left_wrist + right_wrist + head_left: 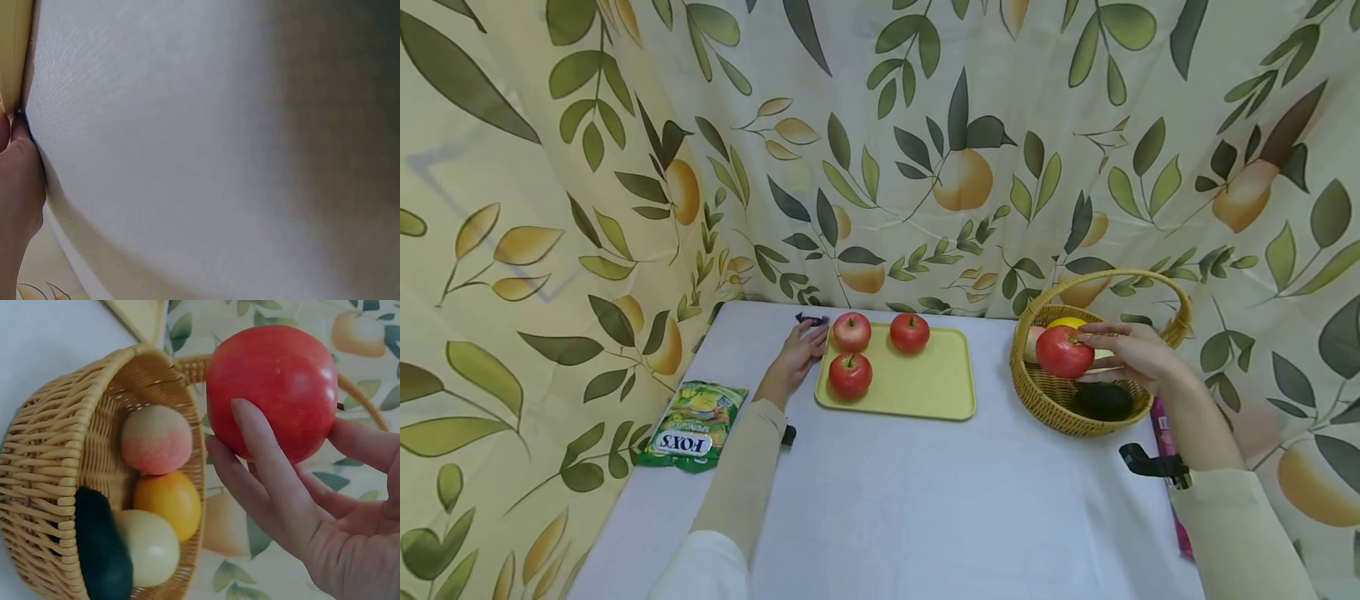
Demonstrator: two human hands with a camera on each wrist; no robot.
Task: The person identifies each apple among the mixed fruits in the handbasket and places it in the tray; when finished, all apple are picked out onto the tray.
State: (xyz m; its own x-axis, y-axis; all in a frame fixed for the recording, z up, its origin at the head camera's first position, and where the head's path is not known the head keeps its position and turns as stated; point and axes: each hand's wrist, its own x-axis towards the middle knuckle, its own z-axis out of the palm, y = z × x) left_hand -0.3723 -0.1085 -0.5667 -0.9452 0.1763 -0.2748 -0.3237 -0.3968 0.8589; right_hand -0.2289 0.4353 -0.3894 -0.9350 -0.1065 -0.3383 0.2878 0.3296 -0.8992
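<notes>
My right hand (1131,354) holds a red apple (272,394) over the wicker basket (1026,392), with fingers and thumb around it. In the right wrist view the apple is raised beside the basket's opening. Inside the basket lie a peach (156,439), an orange-yellow fruit (169,505), a pale round fruit (150,548) and a dark green avocado-like fruit (103,547). My left hand (797,358) touches the left edge of a yellow tray (917,387); its fingertips are partly hidden. Three red apples sit on the tray, one (910,333) at the back middle and two (851,377) along the left.
A green FOX'S candy bag (694,425) lies at the table's left. A small dark wrapped piece (811,320) is behind the left hand. A pink package (1165,433) lies partly hidden by the right arm. A leaf-patterned curtain (880,167) hangs behind the table.
</notes>
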